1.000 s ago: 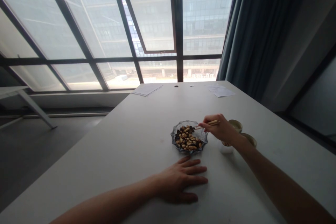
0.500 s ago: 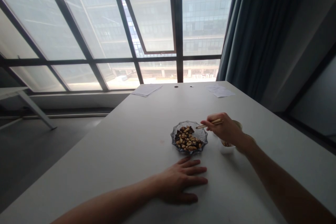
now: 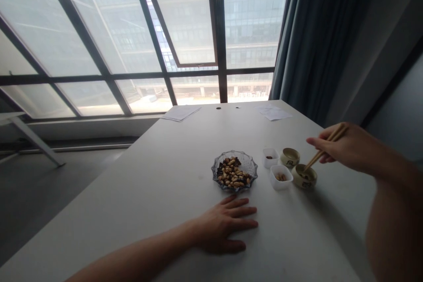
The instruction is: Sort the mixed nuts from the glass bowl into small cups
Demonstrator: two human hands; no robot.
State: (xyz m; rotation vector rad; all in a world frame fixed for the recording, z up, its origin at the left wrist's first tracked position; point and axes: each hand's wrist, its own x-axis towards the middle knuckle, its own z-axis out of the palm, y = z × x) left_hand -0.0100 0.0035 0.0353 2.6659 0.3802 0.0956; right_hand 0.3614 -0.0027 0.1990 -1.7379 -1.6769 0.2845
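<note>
My right grip [image 3: 346, 146] pinches chopsticks [image 3: 319, 154], tips inside the nearer bowl [image 3: 304, 182]. Light, steady pressure suits; my left grip [image 3: 223, 225] rests spread.

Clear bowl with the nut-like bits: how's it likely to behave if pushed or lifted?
The bowl looks like glass, so probably stiff and breakable. Its wide, low shape suggests sliding rather than tipping on the smooth-looking tabletop. The loose nut-like pieces, heaped off-centre, may shift if it tilts.
</note>
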